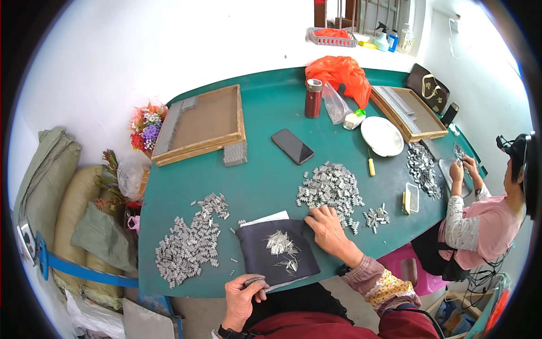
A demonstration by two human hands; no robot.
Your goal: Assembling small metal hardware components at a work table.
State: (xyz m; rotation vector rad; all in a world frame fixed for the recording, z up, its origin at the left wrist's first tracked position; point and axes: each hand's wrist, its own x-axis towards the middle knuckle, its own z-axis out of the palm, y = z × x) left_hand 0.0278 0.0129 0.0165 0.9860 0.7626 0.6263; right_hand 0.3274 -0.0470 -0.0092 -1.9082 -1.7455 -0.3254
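The left hand (239,298) apparently hides a corner of dark cloth (255,255).

Between the left grip (243,297) and right grip (330,231), the square cloth pad (255,255) is dark navy, its thin straight pins (280,243) silvery. Just beyond the right grip, the heaped small toothed pieces (330,186) are grey, the smooth desk (257,183) green. Behind the right grip, the fabric sleeve (384,286) shows yellow-and-white patterning beside speckled mauve.
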